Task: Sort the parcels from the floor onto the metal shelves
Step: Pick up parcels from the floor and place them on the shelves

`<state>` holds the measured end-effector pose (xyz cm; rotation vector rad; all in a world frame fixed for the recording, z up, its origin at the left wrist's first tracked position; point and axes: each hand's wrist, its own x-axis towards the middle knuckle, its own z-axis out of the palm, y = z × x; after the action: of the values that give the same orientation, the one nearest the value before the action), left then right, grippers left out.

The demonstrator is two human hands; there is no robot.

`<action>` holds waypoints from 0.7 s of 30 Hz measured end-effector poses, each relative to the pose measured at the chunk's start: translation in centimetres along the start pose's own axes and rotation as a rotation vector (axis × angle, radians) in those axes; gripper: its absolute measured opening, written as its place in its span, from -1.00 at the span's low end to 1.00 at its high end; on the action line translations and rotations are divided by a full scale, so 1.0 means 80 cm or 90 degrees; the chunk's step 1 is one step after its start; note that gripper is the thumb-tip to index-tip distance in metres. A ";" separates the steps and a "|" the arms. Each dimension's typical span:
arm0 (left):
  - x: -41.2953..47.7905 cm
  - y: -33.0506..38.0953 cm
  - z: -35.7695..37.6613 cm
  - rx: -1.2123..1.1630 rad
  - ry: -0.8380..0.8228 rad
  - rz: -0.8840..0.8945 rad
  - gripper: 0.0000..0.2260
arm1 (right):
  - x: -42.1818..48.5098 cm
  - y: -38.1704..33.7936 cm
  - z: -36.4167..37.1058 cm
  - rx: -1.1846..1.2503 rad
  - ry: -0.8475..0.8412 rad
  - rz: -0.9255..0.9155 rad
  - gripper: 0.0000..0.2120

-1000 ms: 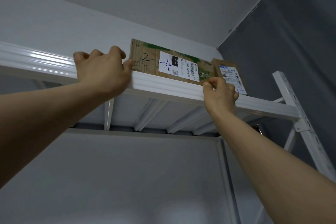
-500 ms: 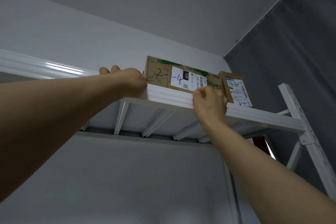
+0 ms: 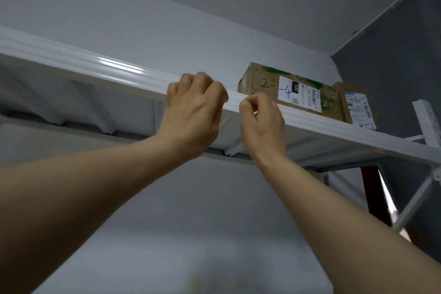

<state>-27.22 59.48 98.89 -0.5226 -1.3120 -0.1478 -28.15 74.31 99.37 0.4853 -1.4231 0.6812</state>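
view: looking up at the top tier from below.
shelf: white metal shelf (image 3: pixel 100 68), glossy front rail sloping from upper left down to the right. Ribbed underside visible. White perforated upright post (image 3: pixel 427 124) at the right end.
parcel A: long brown cardboard box (image 3: pixel 288 93) with green print and a white shipping label, "2-" handwritten in black and "-4" in blue. It sits on the shelf deck behind the front rail, on the right part of the tier. Rail hides its bottom edge.
parcel B: smaller brown cardboard parcel (image 3: pixel 355 106) with a white label, just right of parcel A and near the post (touching or a thin gap, can't resolve it). Blue scribble at its lower edge, unreadable.
left hand (image 3: pixel 193 114): raised in front of the rail, left of parcel A and apart from it. Fingers curled into a loose fist, knuckles over the rail's top edge. Nothing visible in it. Rail contact: can't tell.
right hand (image 3: pixel 262 124): just beside the left hand, in front of the rail under parcel A's left end. Fingers curled in, thumb tip against index tip, nothing seen between them. Contact with the box: can't tell.
background: pale wall behind the shelf, dark grey wall (image 3: pixel 393 67) at right, grey ceiling above.
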 end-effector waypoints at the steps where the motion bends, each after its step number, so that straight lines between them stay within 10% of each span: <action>1: -0.016 -0.011 -0.015 0.005 -0.017 0.013 -0.90 | -0.015 -0.013 0.008 0.015 0.002 0.002 -0.84; 12: -0.215 -0.136 -0.265 -0.048 -0.252 -0.158 -0.76 | -0.245 -0.229 0.086 0.132 -0.137 0.203 -0.72; 21: -0.469 -0.192 -0.520 -0.054 -0.446 -0.478 -0.81 | -0.559 -0.426 0.126 0.242 -0.457 0.405 -0.64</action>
<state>-6.57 20.53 61.09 -0.1153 -2.1547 -0.6887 -12.75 36.68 59.27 0.6092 -2.1733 1.3975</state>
